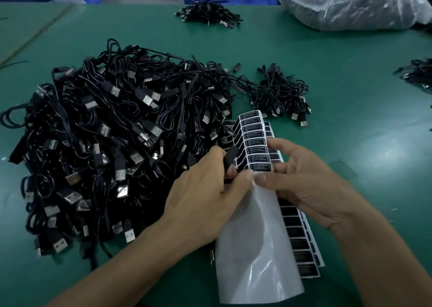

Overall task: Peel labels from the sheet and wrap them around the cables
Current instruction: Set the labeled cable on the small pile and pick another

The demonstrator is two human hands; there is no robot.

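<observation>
- left hand (205, 189) and right hand (311, 185): both bare, pretty slim fingers
- left forearm (131, 264) and right forearm (383, 255): bare right down to the frame edge
- thumbnails (260, 178): short, trimmed close, plain look
- knuckle creases show up clearly on the right one

1. Print on the label sheet (257, 143) above the right hand (311, 189) is too fine to read.
2. The left hand (205, 196) grips a black piece (230, 158), perhaps a cable's controller; its lower end is hidden.
3. Far right of the right hand, a cable bundle (418, 72) is cut off.
</observation>
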